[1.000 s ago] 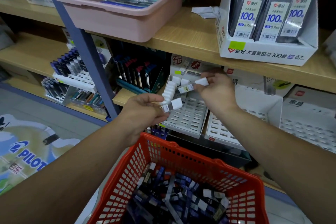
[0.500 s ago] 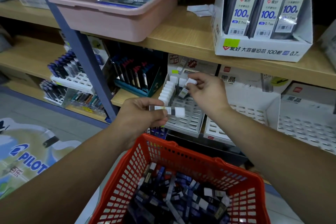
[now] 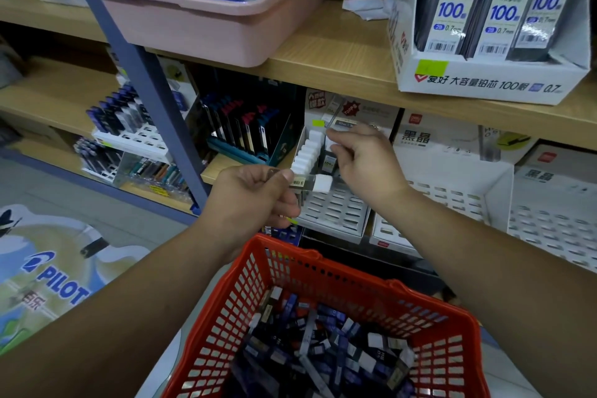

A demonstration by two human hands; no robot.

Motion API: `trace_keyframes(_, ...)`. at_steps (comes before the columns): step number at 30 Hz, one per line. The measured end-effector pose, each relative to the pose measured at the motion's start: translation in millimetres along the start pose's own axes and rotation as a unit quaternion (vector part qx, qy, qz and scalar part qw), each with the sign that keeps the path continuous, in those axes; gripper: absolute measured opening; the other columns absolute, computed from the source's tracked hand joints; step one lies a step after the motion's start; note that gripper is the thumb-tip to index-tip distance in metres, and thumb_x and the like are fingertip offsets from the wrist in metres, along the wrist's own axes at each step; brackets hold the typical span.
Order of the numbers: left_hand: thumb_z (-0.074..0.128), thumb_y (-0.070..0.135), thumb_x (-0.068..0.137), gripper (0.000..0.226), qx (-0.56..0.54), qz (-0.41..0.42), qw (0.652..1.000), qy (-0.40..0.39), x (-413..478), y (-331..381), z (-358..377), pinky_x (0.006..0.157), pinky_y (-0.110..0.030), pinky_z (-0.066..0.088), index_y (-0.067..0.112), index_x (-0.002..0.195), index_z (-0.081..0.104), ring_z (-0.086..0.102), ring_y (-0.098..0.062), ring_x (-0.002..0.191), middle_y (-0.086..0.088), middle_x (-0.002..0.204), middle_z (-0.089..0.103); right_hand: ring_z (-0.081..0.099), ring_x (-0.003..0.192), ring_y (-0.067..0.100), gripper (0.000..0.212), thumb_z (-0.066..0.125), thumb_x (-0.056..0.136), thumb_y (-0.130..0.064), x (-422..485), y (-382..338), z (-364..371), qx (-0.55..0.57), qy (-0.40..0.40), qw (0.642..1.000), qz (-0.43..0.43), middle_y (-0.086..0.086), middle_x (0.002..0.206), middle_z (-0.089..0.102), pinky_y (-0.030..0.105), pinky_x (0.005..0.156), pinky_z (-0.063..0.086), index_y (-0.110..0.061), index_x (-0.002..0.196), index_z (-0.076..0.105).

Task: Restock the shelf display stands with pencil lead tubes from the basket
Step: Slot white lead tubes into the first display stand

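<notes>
— What's different from a second ago?

— The right hand (image 3: 365, 165) has come down; it held its lead tube (image 3: 329, 160) level in the air above the white display stand (image 3: 336, 213), and now that tube stands nearly upright in a slot of the second column, just beside the filled row of white caps (image 3: 307, 152); thumb and forefinger pinch its top, so I judge it not yet let go.

— And the other hand?

— The left hand (image 3: 255, 197) grips a second lead tube (image 3: 308, 182) by its dark end, fingers curled round it; the white cap has swung to point right, toward the stand; it hovers in front of the stand's slots, touching nothing that I can see.

— Where does that leave the job?

— One more tube is as good as placed, and the next is ready; but most slots are bare, those of the neighbouring stands (image 3: 452, 194) too, and the red basket (image 3: 323, 263) below holds a heap of loose tubes (image 3: 323, 362); early days, I'd say.
</notes>
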State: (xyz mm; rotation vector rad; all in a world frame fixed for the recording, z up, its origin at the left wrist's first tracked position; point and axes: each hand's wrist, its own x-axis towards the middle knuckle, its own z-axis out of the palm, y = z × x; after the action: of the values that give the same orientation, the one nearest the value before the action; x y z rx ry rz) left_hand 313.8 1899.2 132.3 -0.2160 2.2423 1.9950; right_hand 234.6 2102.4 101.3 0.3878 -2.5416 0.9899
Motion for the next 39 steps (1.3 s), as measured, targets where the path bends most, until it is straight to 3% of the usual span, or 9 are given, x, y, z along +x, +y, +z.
trace_keyframes(5,0.069,0.027,0.099,0.018,0.005,0.02,0.999,0.043,2,-4,-3,0.065,-0.027,0.061,0.011,0.092,0.075,0.071,-0.021,0.068,-0.014,0.077,0.072,0.065,0.093,0.034,0.031,0.063,0.096,-0.001,3,-3,-2,-0.058,-0.01,0.996,-0.069,0.013,0.1,0.065,0.04,0.082,0.056,-0.006,0.125,0.073)
trace_keyframes(13,0.063,0.01,0.102,0.009,-0.034,0.022,0.998,0.05,4,-4,-3,0.07,-0.031,0.064,0.005,0.109,0.064,0.074,-0.029,0.079,-0.018,0.086,0.076,0.066,0.101,0.03,0.016,0.07,0.095,-0.01,7,2,-7,-0.029,-0.023,0.999,0.022,0.009,0.108,0.073,0.045,0.088,0.055,-0.009,0.109,0.077)
trace_keyframes(19,0.062,0.006,0.102,0.01,-0.054,0.002,0.998,0.03,2,0,2,0.067,-0.031,0.062,0.012,0.11,0.064,0.069,-0.017,0.074,-0.009,0.088,0.079,0.06,0.107,0.03,0.044,0.058,0.095,-0.008,-1,3,-12,-0.068,-0.096,0.992,0.05,0.005,0.115,0.061,0.04,0.09,0.053,-0.024,0.136,0.067)
trace_keyframes(23,0.055,0.013,0.107,0.017,-0.112,-0.024,0.993,0.025,5,2,6,0.069,-0.027,0.059,0.007,0.118,0.066,0.068,-0.016,0.075,-0.008,0.084,0.074,0.059,0.082,0.005,0.048,0.067,0.086,0.006,-2,-20,-27,0.097,-0.132,0.985,0.057,-0.003,0.109,0.063,0.024,0.084,0.052,-0.026,0.122,0.072)
trace_keyframes(26,0.046,0.021,0.111,0.026,-0.174,-0.051,0.983,0.009,6,7,7,0.068,-0.027,0.06,0.004,0.119,0.065,0.067,-0.014,0.07,-0.006,0.081,0.068,0.069,0.081,0.022,0.036,0.075,0.087,0.006,-4,-30,-39,0.214,-0.12,0.958,0.148,0.003,0.101,0.073,0.034,0.088,0.062,-0.029,0.097,0.076)
trace_keyframes(29,0.043,0.032,0.111,0.035,-0.201,-0.074,0.977,-0.024,5,11,5,0.067,-0.03,0.061,0.004,0.116,0.064,0.069,-0.018,0.071,-0.01,0.081,0.07,0.071,0.081,0.023,0.023,0.075,0.088,0.004,-10,-30,-52,0.297,-0.123,0.922,0.216,0.013,0.096,0.072,0.036,0.081,0.063,-0.012,0.104,0.076)
trace_keyframes(34,0.044,0.037,0.111,0.033,-0.005,-0.033,0.999,0.03,2,0,12,0.055,-0.032,0.057,0.008,0.111,0.06,0.065,-0.023,0.066,-0.014,0.079,0.071,0.073,0.092,0.028,0.017,0.067,0.096,0.002,-12,-31,-55,0.412,-0.096,0.86,0.286,0.026,0.11,0.072,0.045,0.086,0.063,0.002,0.113,0.067)
trace_keyframes(36,0.049,0.031,0.109,0.028,0.087,0.01,0.994,0.072,7,-10,11,0.055,-0.031,0.052,0.005,0.113,0.059,0.062,-0.021,0.067,-0.007,0.081,0.067,0.072,0.082,0.026,0.011,0.065,0.098,0.0,-9,-31,-54,0.35,-0.043,0.892,0.281,0.018,0.096,0.072,0.051,0.085,0.063,-0.007,0.106,0.066)
trace_keyframes(39,0.062,0.028,0.102,0.03,0.236,0.028,0.969,0.062,14,-25,5,0.065,-0.027,0.048,0.013,0.128,0.057,0.063,-0.015,0.087,0.0,0.11,0.063,0.071,0.083,0.023,0.02,0.066,0.098,-0.007,-7,-31,-50,0.216,0.003,0.953,0.213,0.001,0.087,0.07,0.05,0.088,0.061,-0.027,0.092,0.065)
